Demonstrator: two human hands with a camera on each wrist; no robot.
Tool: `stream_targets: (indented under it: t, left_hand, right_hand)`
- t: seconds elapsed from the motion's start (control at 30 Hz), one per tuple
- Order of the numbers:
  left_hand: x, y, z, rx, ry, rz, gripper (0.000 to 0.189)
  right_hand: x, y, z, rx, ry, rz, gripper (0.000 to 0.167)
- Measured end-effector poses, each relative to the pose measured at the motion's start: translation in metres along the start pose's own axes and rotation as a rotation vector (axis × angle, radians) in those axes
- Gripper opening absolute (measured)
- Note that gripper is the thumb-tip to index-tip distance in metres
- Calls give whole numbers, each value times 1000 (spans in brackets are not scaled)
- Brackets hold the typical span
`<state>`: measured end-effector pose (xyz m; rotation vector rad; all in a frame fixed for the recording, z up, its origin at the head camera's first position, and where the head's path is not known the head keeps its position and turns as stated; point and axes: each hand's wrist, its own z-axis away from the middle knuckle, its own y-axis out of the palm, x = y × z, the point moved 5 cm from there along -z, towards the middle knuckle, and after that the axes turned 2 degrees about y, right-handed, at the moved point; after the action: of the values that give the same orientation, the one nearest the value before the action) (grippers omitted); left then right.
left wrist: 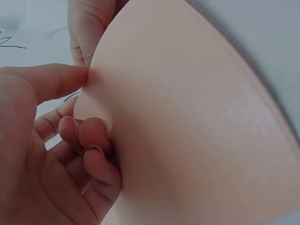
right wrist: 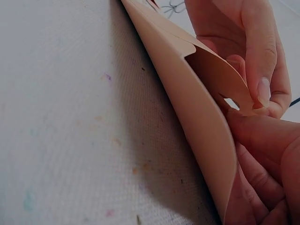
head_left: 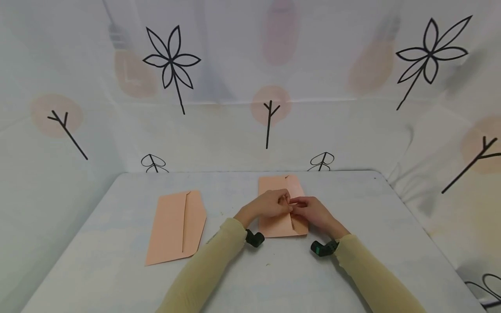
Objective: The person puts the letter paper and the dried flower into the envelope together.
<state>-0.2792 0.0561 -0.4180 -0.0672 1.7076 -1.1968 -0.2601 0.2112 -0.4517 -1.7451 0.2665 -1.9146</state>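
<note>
A peach paper envelope [head_left: 275, 227] lies near the far side of the table, under both hands. My left hand [head_left: 271, 203] pinches its paper near the middle of the opening, with thumb and curled fingers at the edge in the left wrist view. Fingertips almost meeting the left, my right hand [head_left: 315, 212] pinches the flap side [right wrist: 218, 136]. In the right wrist view the paper bows upward and the opening gapes between the two layers. Part of the opening is hidden behind the fingers.
A second peach envelope [head_left: 166, 228] lies flat on the left of the white table [head_left: 117, 243], its pointed flap facing right. Patterned white cloth [head_left: 227, 134] hangs behind the table and at its sides. Black wrist cameras [head_left: 255, 238] sit on both wrists.
</note>
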Motion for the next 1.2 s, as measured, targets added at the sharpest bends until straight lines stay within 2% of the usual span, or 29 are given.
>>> stream_targets:
  t: [0.4, 0.67, 0.77, 1.0, 1.2]
  left_hand:
    - [6, 3, -2, 2, -3, 9, 17]
    - [9, 4, -4, 12, 8, 8, 19]
    - [10, 4, -4, 25, 4, 38, 23]
    - [14, 7, -4, 51, -4, 38, 31]
    - [11, 9, -2, 97, -63, -10, 33]
  right_hand:
    - [-1, 3, -2, 26, -22, 53, 35]
    - [-1, 3, -1, -5, -46, 97, 35]
    - [-4, 0, 2, -20, -62, 107, 38]
    - [-3, -6, 9, -6, -88, 36, 37]
    - [-12, -8, 2, -10, -49, -21, 33]
